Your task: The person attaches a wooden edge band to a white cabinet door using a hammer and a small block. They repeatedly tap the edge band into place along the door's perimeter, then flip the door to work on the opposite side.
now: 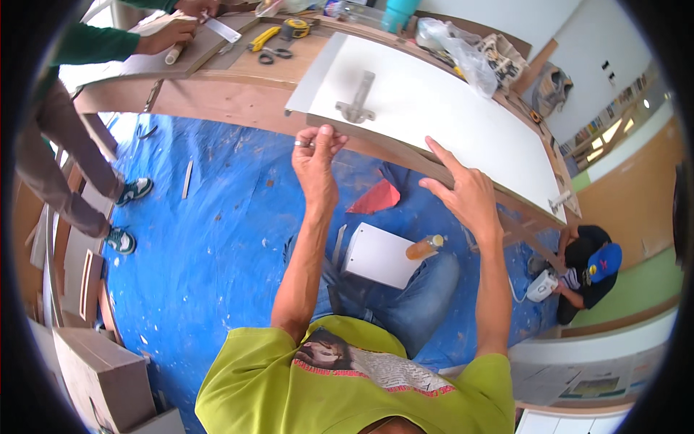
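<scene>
White board [448, 108] on the wooden surface [217, 98], grey hinge [356, 105] on top, left hand [316, 155] curled at the near edge, grip hard to tell, right hand [466, 192] there too, fingers spread loose

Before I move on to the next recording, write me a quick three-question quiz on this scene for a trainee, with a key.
1. Multiple choice: which of the person's hands is nearer the metal hinge at the left end of the white panel? A) left B) right
2. True or false: the black scissors lie close to the yellow-and-black tape measure.
3. Fill in the blank: the floor sheet is coloured ____.

Key:
1. A; the left hand is just below it, while the right hand is farther to the right.
2. True.
3. Blue.
</scene>
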A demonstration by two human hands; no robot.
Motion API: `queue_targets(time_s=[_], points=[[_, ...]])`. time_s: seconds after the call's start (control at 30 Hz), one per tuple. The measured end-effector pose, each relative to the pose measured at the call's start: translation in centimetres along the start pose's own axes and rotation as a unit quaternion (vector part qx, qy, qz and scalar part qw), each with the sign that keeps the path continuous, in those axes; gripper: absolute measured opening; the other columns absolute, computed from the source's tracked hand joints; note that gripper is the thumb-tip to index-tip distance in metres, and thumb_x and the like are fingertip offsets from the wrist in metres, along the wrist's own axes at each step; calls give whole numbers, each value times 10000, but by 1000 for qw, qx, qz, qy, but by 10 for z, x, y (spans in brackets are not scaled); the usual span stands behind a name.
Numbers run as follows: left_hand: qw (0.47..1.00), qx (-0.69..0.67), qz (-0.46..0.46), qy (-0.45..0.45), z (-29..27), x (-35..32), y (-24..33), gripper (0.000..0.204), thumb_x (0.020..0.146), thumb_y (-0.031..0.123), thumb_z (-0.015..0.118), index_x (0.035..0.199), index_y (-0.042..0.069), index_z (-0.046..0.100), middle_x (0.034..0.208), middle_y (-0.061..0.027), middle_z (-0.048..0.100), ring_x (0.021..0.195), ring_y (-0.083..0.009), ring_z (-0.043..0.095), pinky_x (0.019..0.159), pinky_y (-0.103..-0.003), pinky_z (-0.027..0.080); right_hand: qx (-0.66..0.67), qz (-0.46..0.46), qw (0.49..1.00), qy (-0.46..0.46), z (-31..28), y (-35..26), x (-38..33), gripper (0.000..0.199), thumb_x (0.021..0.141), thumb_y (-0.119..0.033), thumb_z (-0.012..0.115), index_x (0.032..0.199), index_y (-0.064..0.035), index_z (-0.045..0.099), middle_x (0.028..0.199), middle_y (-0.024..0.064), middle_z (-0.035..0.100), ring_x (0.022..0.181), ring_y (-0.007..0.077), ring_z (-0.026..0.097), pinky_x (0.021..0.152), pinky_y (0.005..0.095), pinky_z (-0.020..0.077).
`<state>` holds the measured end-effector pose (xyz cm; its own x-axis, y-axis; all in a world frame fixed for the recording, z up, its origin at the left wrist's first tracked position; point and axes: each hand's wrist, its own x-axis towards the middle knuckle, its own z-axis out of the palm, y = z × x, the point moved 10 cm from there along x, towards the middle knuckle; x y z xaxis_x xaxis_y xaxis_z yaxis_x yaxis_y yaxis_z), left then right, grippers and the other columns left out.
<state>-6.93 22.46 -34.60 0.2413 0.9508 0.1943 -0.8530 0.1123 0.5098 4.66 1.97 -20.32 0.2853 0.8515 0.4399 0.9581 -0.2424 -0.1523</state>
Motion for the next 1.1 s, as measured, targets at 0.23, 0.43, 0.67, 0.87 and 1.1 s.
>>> queue_targets(time_s=[0.23, 0.43, 0.67, 0.87, 1.1], points=[[986, 113, 118, 36, 4, -12, 24, 143, 917, 122, 684, 963, 72, 558, 956, -80, 631, 899, -160, 630, 840, -315, 526, 36, 80, 996, -3, -3, 22, -7, 496, 876, -313, 692, 1347, -213, 572, 562, 122, 583, 496, 293, 547, 565, 375, 461], [742, 502, 438, -78, 73, -68, 67, 295, 793, 79, 756, 1064, 120, 647, 1083, -27, 619, 1077, -201, 558, 1014, -428, 396, 32, 68, 997, 10, -5, 22, -6, 473, 882, -298, 684, 1336, -211, 582, 515, 107, 548, 461, 264, 531, 548, 361, 458], [617, 596, 481, -181, 121, -73, 51, 292, 757, 164, 796, 1022, 257, 713, 1019, 76, 638, 1064, -155, 561, 1076, -424, 301, 35, 53, 997, 43, -5, 31, -6, 450, 894, -278, 662, 1334, -226, 582, 519, 116, 557, 476, 281, 560, 551, 361, 479], [610, 597, 483, -196, 121, -68, 42, 230, 776, 159, 782, 968, 262, 709, 969, 89, 642, 1024, -147, 572, 1075, -422, 304, 15, 92, 996, -12, 3, 44, -6, 494, 889, -308, 668, 1370, -273, 557, 722, 45, 725, 532, 159, 639, 599, 294, 519], [607, 602, 481, -195, 128, -67, 42, 238, 754, 147, 794, 940, 264, 700, 953, 96, 634, 1001, -145, 579, 1078, -432, 303, -21, 92, 995, 46, -14, 52, -17, 480, 886, -292, 675, 1354, -270, 568, 604, 81, 647, 507, 207, 611, 571, 322, 497]])
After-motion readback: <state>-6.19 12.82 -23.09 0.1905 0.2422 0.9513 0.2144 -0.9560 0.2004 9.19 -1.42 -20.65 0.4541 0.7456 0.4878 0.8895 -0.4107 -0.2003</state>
